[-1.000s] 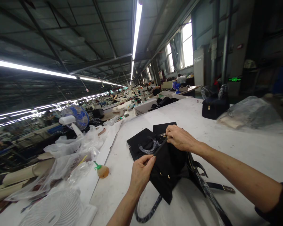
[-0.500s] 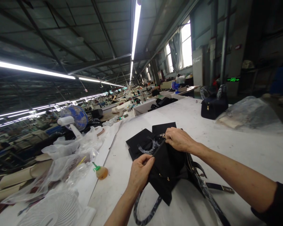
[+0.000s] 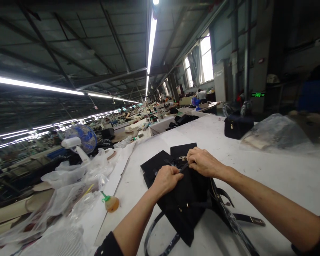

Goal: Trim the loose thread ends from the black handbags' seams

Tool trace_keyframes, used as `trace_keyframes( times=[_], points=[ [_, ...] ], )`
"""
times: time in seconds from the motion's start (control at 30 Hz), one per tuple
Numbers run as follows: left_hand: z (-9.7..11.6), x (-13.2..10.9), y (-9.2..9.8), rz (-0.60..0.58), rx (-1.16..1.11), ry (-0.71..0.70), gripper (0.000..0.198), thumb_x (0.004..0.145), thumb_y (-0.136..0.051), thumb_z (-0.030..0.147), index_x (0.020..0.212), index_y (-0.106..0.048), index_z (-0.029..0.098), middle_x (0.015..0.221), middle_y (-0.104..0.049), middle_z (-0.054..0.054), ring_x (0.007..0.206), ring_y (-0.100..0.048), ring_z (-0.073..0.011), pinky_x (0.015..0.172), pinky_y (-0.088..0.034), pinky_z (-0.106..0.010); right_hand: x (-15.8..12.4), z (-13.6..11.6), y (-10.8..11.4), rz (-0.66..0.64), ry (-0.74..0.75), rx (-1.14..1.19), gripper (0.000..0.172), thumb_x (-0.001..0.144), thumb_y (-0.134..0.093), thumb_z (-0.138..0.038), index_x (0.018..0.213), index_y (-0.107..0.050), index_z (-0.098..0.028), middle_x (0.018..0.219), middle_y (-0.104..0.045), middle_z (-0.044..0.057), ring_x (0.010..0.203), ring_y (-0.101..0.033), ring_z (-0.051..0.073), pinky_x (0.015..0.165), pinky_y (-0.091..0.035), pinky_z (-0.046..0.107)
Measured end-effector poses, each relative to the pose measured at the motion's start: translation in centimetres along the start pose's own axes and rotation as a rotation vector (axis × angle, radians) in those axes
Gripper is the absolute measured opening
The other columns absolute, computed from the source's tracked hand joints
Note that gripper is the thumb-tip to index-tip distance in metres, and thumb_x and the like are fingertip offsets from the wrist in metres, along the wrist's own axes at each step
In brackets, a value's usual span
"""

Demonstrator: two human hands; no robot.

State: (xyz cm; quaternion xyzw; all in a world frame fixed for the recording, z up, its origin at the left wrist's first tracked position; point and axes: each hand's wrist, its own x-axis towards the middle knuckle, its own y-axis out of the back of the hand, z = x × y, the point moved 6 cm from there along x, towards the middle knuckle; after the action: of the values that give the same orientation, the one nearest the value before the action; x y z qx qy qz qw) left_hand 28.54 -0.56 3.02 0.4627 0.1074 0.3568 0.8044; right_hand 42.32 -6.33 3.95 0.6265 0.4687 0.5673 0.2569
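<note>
A black handbag with gold hardware lies on the white table in front of me. My left hand is closed, its thumb and fingers pinching the bag's upper edge. Close by on the right, my right hand grips the same edge near a gold chain-like fitting. Plastic-wrapped handles and straps trail from the bag toward me. A black strap end with a gold plate rests to the right. The bag's inside is mostly hidden by my hands.
A small bottle with a green spout stands left of the bag. Crumpled clear plastic and a blue fan are farther left. Another black bag and a plastic-covered pile sit at the back right.
My left hand has moved up and right along the bag's edge, closer to my right hand. The wrapped handle loop inside the bag is now mostly covered.
</note>
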Motion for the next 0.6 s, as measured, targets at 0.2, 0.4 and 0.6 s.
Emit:
trace_keyframes(
  times=[0.2, 0.4, 0.6],
  points=[
    [-0.2, 0.7, -1.0, -0.107, -0.155, 0.066, 0.010, 0.065, -0.059, 0.024, 0.061, -0.064, 0.017, 0.051, -0.051, 0.003, 0.047, -0.042, -0.0103, 0.044, -0.025, -0.022, -0.1, 1.0, 0.2, 0.004, -0.019, 0.039, 0.009, 0.077, -0.058, -0.016, 0.069, -0.061, -0.019, 0.087, -0.062, 0.000, 0.086, -0.052, 0.014, 0.078, -0.037, 0.027],
    [0.7, 2.4, -1.8, -0.087, -0.308, 0.002, 0.025, 0.067, -0.057, 0.025, 0.086, -0.071, 0.016, 0.076, -0.069, -0.005, 0.066, -0.060, -0.0169, 0.054, -0.040, -0.022, -0.2, 1.0, -0.2, 0.040, 0.001, 0.013, 0.013, 0.078, -0.054, -0.014, 0.067, -0.060, -0.018, 0.084, -0.062, 0.002, 0.084, -0.053, 0.014, 0.075, -0.039, 0.024],
    [0.3, 2.5, -2.0, -0.042, -0.263, 0.027, 0.023, 0.068, -0.056, 0.025, 0.082, -0.072, 0.017, 0.077, -0.070, -0.005, 0.067, -0.061, -0.0174, 0.055, -0.041, -0.023, -0.4, 1.0, -0.1, 0.056, 0.010, 0.032, 0.015, 0.077, -0.052, -0.013, 0.065, -0.060, -0.018, 0.082, -0.064, 0.003, 0.083, -0.054, 0.014, 0.075, -0.040, 0.024]
  ],
)
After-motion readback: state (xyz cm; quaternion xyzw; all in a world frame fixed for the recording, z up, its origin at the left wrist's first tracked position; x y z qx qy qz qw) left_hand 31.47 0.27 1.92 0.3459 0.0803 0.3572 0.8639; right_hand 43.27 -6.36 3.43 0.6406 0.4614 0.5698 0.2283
